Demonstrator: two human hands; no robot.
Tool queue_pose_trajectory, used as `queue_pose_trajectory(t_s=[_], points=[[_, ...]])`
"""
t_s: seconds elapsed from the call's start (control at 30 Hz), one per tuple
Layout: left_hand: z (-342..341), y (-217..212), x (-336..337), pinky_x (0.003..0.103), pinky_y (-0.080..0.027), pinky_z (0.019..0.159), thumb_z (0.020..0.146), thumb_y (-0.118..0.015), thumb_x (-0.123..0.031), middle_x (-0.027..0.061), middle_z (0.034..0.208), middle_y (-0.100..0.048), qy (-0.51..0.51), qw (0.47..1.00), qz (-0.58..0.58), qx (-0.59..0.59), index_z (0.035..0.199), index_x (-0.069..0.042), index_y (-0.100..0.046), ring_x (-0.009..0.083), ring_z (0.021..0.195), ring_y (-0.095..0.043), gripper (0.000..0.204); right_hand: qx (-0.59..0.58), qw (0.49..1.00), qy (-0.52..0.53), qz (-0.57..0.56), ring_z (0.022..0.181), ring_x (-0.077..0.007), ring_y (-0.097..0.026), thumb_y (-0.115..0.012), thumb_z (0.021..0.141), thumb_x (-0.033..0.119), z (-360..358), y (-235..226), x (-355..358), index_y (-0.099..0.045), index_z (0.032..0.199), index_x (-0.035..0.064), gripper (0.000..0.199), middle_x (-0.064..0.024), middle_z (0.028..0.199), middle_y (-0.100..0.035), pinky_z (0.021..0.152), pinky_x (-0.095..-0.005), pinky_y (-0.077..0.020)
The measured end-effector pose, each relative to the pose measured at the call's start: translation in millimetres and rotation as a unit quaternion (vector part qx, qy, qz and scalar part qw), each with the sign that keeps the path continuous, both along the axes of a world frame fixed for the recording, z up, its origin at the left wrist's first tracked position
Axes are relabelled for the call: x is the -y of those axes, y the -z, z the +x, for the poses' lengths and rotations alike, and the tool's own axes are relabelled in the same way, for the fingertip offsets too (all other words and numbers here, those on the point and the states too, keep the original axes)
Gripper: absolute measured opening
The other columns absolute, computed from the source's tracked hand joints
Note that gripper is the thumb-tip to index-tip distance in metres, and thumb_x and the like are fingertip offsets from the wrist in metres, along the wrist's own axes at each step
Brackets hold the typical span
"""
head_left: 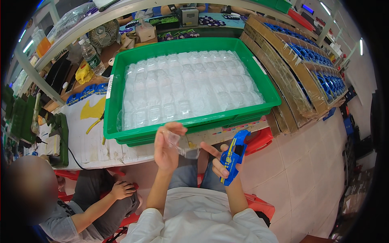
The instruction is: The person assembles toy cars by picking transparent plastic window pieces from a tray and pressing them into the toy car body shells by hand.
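Close to the front wall of a green plastic bin, my left hand [165, 152] is closed on a small clear plastic piece [172, 138]; its fingers are slightly blurred. A second bit of clear plastic [190, 153] shows just below, between my hands; I cannot tell whether it is part of the same piece. My right hand [221, 162] grips a blue toy car body shell [232, 160] with yellow stripes, tilted upright, its index finger stretched toward the left hand. The green bin [194, 124] contains rows of clear moulded plastic pieces [178, 87].
Cardboard trays [283, 77] of blue car shells [329, 83] stand at the right. Left on the table lie yellow-handled pliers [95, 124], more blue shells [88, 92] and a water bottle [91, 57]. A seated person [97, 202] is at my left.
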State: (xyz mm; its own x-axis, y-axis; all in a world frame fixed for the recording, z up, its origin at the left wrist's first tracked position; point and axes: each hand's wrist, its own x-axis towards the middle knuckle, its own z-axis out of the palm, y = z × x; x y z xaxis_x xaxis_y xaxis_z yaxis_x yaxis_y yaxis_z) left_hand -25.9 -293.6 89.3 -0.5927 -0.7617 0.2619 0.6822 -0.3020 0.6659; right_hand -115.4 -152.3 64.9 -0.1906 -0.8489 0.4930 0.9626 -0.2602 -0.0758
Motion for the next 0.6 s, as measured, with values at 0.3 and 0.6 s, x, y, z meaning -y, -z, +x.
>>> queue_pose_trajectory(t_s=[0.3, 0.6], points=[[37.7, -20.6, -28.4, 0.028, -0.043, 0.06, 0.079, -0.059, -0.018, 0.0057, 0.088, -0.057, -0.323, 0.669, -0.669, 0.02, 0.09, -0.01, -0.057, 0.0205, 0.079, -0.057, 0.015, -0.161, 0.871, 0.304, 0.351, 0.08, -0.0289, -0.057, -0.03, 0.084, 0.04, 4.9, -25.1, 0.8, -0.038, 0.121, -0.0003, 0.055, -0.0219, 0.111, -0.049, 0.069, -0.0362, -0.0478], [22.3, -5.7, -53.8, 0.027, -0.044, 0.067, 0.072, -0.058, -0.009, 0.0044, 0.086, -0.057, -0.257, 0.569, -0.778, 0.072, 0.092, -0.007, -0.058, 0.0177, 0.082, -0.057, 0.02, -0.169, 0.828, 0.407, 0.347, 0.08, -0.0273, -0.057, -0.026, 0.086, 0.035, 2.7, -35.0, 1.7, -0.04, 0.12, 0.002, 0.049, -0.0247, 0.11, -0.048, 0.069, -0.0361, -0.0486]])
